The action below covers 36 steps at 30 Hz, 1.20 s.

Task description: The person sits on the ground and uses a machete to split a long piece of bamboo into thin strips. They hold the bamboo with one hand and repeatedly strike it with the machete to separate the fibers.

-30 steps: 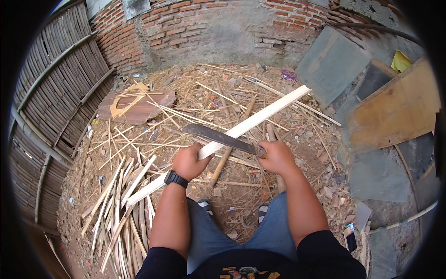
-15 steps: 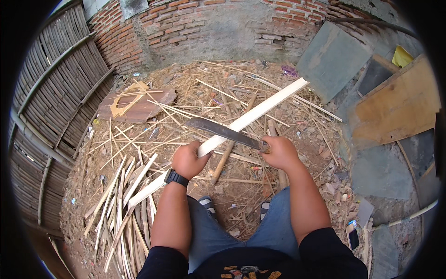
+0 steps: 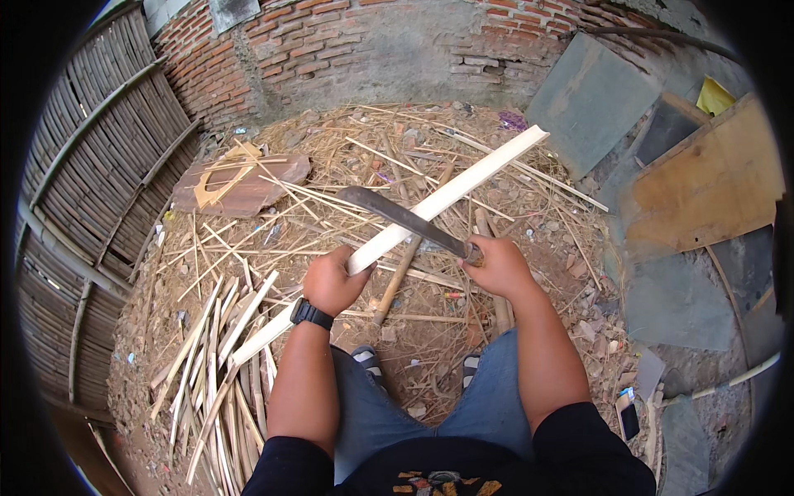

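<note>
My left hand (image 3: 334, 281) is closed around a long, pale split bamboo strip (image 3: 471, 183), which slants from beside my left forearm up to the far right. In my right hand (image 3: 499, 266) is the handle of a machete (image 3: 422, 225), gripped near the base of its dark blade. The blade lies across the strip's upper face, a short way beyond my left hand, with its broad tip pointing to the far left. Whether the edge bites into the strip, I cannot tell.
A pile of split bamboo strips (image 3: 219, 372) lies at my left. Loose sticks litter the dirt ground, with a brown board (image 3: 248, 186) farther off. Grey panels (image 3: 591, 107) and a wooden sheet (image 3: 703, 186) lean at right. A phone (image 3: 628, 417) lies near my right side.
The machete's tip has swung slightly away from me and to the right, so the blade crosses the strip at a steeper slant. My left hand still holds the strip, almost unmoved.
</note>
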Each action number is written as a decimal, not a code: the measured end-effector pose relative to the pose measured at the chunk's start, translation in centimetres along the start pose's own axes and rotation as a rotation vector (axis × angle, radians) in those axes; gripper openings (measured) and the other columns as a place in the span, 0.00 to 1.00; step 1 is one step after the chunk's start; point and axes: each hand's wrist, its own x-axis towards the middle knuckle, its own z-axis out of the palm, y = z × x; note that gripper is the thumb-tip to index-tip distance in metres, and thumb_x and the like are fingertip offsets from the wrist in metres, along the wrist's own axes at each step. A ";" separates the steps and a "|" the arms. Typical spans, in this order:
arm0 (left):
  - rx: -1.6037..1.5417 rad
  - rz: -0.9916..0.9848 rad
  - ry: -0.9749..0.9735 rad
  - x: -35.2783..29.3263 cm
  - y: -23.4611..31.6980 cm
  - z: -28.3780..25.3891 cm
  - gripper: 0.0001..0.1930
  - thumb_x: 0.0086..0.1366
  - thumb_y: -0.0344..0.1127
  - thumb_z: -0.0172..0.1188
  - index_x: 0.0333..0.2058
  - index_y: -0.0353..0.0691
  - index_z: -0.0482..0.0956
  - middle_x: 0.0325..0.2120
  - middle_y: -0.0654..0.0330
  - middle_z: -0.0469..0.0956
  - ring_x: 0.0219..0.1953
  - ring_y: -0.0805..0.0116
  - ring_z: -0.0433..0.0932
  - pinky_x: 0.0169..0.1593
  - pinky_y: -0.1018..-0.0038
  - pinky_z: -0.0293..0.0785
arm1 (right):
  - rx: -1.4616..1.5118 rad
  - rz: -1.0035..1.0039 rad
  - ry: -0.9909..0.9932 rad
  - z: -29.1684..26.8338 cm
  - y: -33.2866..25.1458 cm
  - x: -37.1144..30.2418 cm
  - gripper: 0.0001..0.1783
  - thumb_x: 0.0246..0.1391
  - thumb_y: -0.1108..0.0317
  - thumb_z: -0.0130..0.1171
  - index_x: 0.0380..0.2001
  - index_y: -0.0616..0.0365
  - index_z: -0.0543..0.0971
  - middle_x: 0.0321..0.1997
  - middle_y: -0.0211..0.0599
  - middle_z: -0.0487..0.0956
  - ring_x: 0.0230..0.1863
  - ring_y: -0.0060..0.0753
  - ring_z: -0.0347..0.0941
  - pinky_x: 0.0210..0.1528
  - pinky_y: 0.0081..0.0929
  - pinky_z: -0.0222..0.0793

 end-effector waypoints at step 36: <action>0.012 -0.071 -0.009 -0.1 0.5 -0.6 0.19 0.58 0.50 0.71 0.32 0.38 0.82 0.23 0.47 0.82 0.28 0.46 0.82 0.34 0.56 0.78 | 0.090 0.082 0.065 0.4 1.3 0.7 0.23 0.51 0.57 0.71 0.47 0.59 0.82 0.36 0.53 0.84 0.40 0.55 0.82 0.45 0.43 0.75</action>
